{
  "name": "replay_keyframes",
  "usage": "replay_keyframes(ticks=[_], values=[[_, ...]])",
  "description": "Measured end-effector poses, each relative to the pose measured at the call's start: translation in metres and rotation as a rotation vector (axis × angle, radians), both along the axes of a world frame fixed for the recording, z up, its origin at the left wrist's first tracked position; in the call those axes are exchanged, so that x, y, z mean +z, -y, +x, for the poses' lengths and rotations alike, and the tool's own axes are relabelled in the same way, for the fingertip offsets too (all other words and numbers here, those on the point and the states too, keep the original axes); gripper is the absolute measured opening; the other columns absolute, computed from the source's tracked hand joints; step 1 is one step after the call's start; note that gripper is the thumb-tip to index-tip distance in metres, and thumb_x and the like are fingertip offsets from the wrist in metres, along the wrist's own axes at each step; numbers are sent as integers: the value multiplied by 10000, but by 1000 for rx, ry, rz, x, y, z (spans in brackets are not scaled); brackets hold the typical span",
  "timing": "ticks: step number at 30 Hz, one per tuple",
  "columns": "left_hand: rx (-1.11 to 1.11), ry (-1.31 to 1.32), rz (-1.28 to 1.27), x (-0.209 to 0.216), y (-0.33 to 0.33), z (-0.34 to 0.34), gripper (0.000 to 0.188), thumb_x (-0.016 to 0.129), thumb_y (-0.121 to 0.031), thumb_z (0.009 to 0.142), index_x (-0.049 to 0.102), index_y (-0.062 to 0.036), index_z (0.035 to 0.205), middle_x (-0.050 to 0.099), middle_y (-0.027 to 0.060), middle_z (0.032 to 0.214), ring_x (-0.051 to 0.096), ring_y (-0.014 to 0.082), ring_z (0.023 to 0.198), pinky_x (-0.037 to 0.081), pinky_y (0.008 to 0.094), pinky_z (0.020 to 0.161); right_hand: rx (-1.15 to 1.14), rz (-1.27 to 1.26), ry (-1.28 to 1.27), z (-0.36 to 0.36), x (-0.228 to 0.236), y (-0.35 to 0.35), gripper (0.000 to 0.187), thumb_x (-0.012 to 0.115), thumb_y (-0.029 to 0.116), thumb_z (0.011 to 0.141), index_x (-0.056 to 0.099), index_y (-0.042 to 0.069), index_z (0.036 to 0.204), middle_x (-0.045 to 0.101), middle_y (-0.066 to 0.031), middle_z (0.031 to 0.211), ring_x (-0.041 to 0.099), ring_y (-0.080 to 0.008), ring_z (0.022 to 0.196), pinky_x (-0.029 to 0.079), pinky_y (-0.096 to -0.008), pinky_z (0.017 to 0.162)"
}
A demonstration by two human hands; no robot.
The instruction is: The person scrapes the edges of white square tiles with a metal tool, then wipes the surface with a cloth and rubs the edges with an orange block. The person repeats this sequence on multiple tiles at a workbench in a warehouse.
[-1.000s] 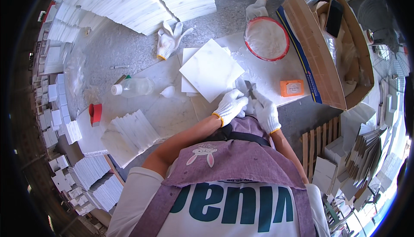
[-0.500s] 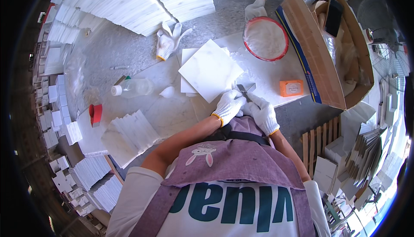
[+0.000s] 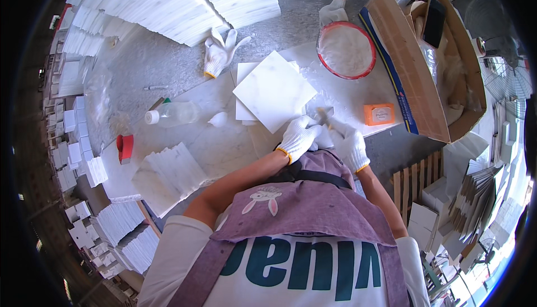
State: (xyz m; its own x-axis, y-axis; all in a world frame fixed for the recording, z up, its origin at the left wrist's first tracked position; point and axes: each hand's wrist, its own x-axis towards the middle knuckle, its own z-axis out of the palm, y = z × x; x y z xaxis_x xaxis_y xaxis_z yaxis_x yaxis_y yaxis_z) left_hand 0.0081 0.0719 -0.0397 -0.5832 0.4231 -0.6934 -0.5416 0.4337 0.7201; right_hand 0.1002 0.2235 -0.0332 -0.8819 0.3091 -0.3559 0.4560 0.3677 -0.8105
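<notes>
Both my hands wear white knit gloves with yellow cuffs and meet at the near edge of the worktop, close to my apron. My left hand (image 3: 300, 137) is closed beside the lower corner of a white marble-look tile (image 3: 274, 91); what its fingers hold is hidden. My right hand (image 3: 349, 143) is closed, its fingertips at a small grey flat piece (image 3: 321, 113), blurred between the hands. That top tile lies turned cornerwise over other white tiles (image 3: 244, 74).
A red-rimmed round container of white powder (image 3: 347, 50), an orange box (image 3: 379, 114) and a cardboard box (image 3: 386, 38) stand to the right. Leftward are a clear bottle (image 3: 176, 114), a red roll-like item (image 3: 125, 149) and stacked tiles (image 3: 169, 177). A loose glove (image 3: 220, 53) lies beyond.
My right hand has shifted slightly to the right and down, away from my left. The grey piece, sharp before, is now smeared by motion. My left hand stays almost in place.
</notes>
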Motion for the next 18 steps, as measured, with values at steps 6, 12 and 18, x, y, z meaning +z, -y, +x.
replay_keyframes(ticks=[6, 12, 18], values=[[22, 87, -8, 8, -1, -2, 297, 661, -197, 863, 624, 35, 1045, 659, 125, 808, 646, 176, 609, 529, 300, 526, -107, -16, 2, -7, -9, -6, 347, 556, 174, 890, 657, 58, 1201, 683, -220, 997, 681, -302, 926, 514, -355, 818], [21, 89, -17, 16, -3, -5, 319, 657, -175, 870, 596, 51, 1087, 656, 120, 805, 639, 173, 598, 536, 299, 514, -52, -21, -9, 0, -10, 4, 376, 564, 174, 882, 638, 17, 1215, 692, -215, 1031, 676, -251, 936, 500, -328, 833], [-9, 70, -8, 10, 0, -6, 333, 663, -184, 879, 603, 64, 1093, 662, 123, 826, 644, 182, 586, 542, 293, 521, 61, 100, 84, -5, 11, 10, 378, 556, 166, 884, 635, 24, 1226, 688, -200, 995, 675, -270, 911, 496, -343, 809]])
